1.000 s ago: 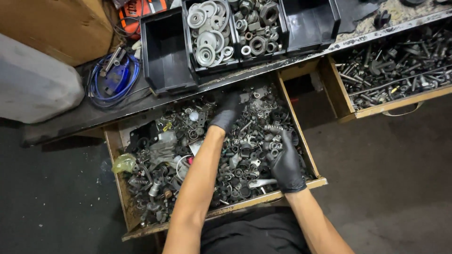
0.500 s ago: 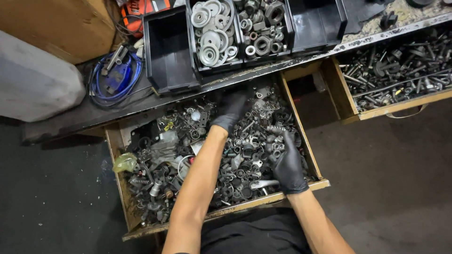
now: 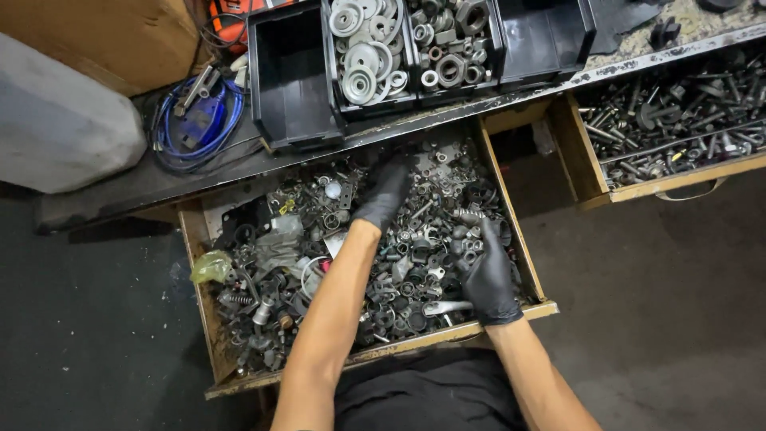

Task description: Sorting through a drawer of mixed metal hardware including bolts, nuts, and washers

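Head view: an open wooden drawer [image 3: 199,263] is heaped with greasy steel nuts and washers [image 3: 415,239], mostly dull grey, round or hexagonal. Two black-gloved hands work in it. The left hand [image 3: 385,191] lies palm-down, fingers spread flat on the heap near the drawer's back; its grip holds nothing visible. The right hand [image 3: 487,271] rests near the front right corner, fingers curled; whether they enclose a part cannot be told. Four black plastic bins [image 3: 291,136] stand on the bench [image 3: 120,187] above.

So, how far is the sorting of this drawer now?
Done: two black bins hold washers and nuts. In hand: both gloved hands, left hand and right hand, dig in the open drawer. Left: the drawer is full and one bin is empty.
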